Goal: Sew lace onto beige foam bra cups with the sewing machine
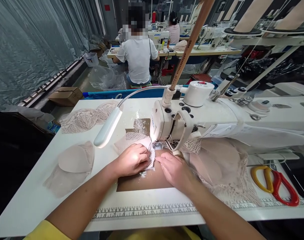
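Note:
A pale pink lace bra piece (132,140) lies under the head of the white sewing machine (159,121). My left hand (132,160) is closed over it, with curled fingers pressing the fabric just left of the needle area. On the other side, my right hand (175,169) is closed, its thumb and index finger pinching the lace edge close to the presser foot. The needle itself is hard to make out. Beneath both hands is a brown patch (144,183) on the white table (117,225).
A padded cup piece (74,160) and lace cups (82,120) lie left. More lace pieces (216,160) lie right, near scissors (279,188) and a dark phone-like slab (300,173). A bendable lamp (108,128) arches over the table. A person (138,58) sits ahead.

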Demonstrator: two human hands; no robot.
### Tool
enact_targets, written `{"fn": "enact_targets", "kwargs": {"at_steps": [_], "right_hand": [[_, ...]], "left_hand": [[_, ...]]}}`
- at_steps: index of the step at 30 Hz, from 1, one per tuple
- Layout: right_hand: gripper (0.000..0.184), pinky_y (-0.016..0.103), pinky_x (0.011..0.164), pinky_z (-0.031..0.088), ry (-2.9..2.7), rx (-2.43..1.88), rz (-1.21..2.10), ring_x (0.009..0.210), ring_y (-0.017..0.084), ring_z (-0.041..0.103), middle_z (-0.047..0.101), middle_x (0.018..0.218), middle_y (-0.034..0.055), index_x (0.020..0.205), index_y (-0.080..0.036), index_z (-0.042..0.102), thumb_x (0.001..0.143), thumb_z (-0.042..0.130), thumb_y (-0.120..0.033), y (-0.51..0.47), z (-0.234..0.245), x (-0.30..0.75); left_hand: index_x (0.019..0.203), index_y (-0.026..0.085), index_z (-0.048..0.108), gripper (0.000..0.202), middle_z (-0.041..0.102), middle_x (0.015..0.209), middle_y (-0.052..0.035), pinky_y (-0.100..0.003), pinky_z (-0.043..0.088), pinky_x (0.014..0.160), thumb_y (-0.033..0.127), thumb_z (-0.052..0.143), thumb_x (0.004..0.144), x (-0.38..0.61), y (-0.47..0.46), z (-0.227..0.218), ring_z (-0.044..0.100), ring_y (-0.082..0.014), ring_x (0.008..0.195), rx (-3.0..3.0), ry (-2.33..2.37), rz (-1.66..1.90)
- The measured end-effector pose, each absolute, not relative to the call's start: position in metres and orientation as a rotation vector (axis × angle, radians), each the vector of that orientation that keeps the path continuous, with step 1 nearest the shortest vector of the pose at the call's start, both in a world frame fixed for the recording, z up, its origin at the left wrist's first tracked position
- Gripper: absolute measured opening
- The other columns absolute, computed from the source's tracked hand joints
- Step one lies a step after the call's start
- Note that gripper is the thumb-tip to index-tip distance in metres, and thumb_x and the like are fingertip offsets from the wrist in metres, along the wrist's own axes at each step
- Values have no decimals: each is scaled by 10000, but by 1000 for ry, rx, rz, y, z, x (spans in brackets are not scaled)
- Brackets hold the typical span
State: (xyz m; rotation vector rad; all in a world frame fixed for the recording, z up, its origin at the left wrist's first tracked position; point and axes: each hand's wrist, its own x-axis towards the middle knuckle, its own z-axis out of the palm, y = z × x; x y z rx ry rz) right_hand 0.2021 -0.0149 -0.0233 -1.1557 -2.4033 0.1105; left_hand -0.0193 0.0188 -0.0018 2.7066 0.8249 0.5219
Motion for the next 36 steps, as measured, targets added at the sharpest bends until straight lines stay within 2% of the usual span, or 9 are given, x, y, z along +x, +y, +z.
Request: {"fn": "enact_targets", "kwargs": {"at_steps": [5,13,16,31,36], "right_hand": [[322,282,678,476,-2396,-1078,118,735,169,599,651,806,51,984,-163,678,849,420,-24,-18,-21,201],[370,307,682,498,-2425,-1048,203,764,192,588,651,860,65,1154,-157,637,857,447,-46,-17,-26,201],[370,306,716,498,-2412,-1065,231,794,194,593,651,858,72,1155,-147,636,858,444,-40,-16,-26,201],[367,302,680,468,-2492,-1039,193,752,189,578,640,852,68,1166,-161,636,875,430,-74,-15,-29,201],[326,288,677,462,-2442,-1070,162,738,181,580,639,812,61,1138,-152,645,896,434,-92,-14,-26,201]], "left_hand": [[839,161,623,181,628,848,-70,-318,431,759,259,497,924,-19,19,-1,550,-186,816,2699,843,489],[855,160,643,187,616,855,-75,-314,421,764,258,496,917,-19,19,-1,537,-189,825,2712,830,450],[825,160,637,203,610,842,-74,-316,418,762,262,487,918,-20,19,-2,524,-188,803,2729,834,444],[837,161,627,179,609,844,-76,-322,420,774,241,485,910,-21,18,2,532,-193,813,2705,844,430],[907,173,647,148,612,872,-73,-326,422,787,237,515,891,-22,18,3,543,-197,841,2683,834,424]]}}
